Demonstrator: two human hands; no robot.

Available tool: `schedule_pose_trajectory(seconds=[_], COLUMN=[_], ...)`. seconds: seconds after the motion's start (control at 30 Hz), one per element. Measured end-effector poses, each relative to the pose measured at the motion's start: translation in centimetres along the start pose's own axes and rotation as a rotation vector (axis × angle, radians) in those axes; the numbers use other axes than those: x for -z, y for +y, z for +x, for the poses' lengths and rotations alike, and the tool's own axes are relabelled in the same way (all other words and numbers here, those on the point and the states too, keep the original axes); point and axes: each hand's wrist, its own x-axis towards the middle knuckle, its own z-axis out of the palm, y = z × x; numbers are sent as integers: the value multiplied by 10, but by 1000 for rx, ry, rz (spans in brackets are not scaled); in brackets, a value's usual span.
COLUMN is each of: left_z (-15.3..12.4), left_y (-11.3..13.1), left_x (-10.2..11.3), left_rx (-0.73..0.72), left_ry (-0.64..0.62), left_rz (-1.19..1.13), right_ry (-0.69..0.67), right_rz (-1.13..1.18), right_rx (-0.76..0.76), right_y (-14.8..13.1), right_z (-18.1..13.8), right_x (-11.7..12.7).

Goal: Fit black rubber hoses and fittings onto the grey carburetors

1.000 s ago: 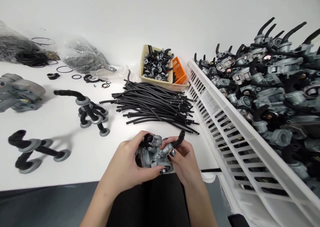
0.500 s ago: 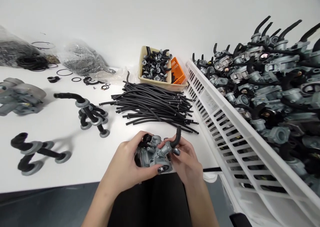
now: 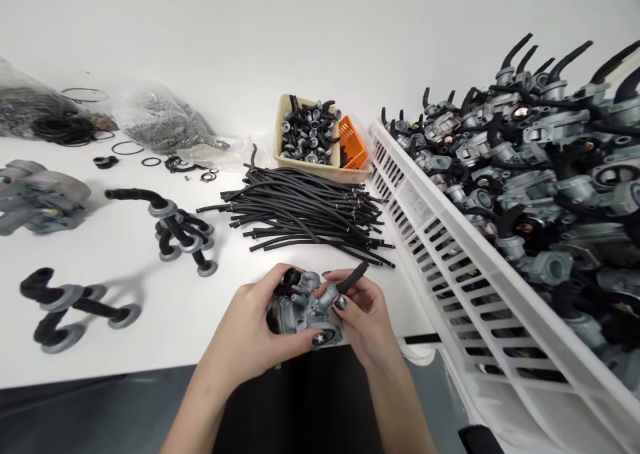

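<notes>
A grey metal carburetor [image 3: 299, 311] is held over the table's front edge. My left hand [image 3: 250, 324] wraps round its left side, the thumb lying across the near face. On the carburetor's right side sits a ringed metal cap [image 3: 327, 297] with a black rubber tube [image 3: 353, 277] rising from it towards the upper right. My right hand [image 3: 367, 314] pinches this cap between thumb and fingers. The fingertips behind the cap are partly hidden. Just beyond the hands lies a pile of black hoses [image 3: 305, 207].
Caps with rubber tubes [image 3: 65, 299] stand in clusters at left, near another carburetor [image 3: 43, 197]. Plastic bags [image 3: 157, 117] and rubber rings [image 3: 151, 162] lie behind. A cream bin [image 3: 306, 164] of caps and an orange basket [image 3: 353, 141] stand at the back. A white crate [image 3: 450, 261] heaped with carburetors fills the right.
The cap's rubber tube has swung from pointing nearly upright to leaning right. My right thumb and fingers have shifted round the cap. My left hand keeps its hold on the carburetor.
</notes>
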Motion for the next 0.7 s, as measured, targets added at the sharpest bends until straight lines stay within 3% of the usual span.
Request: schedule_pose_trajectory(seconds=[0.33, 0.7], left_z=[-1, -1], left_y=[1, 5], left_x=[-3, -2], left_rx=[-2, 46], left_ry=[48, 36], left_rz=[-12, -3], right_ry=[58, -125], right_rz=[3, 70], right_rx=[-2, 42], right_y=[-1, -1], right_z=[1, 2], right_x=[-6, 4])
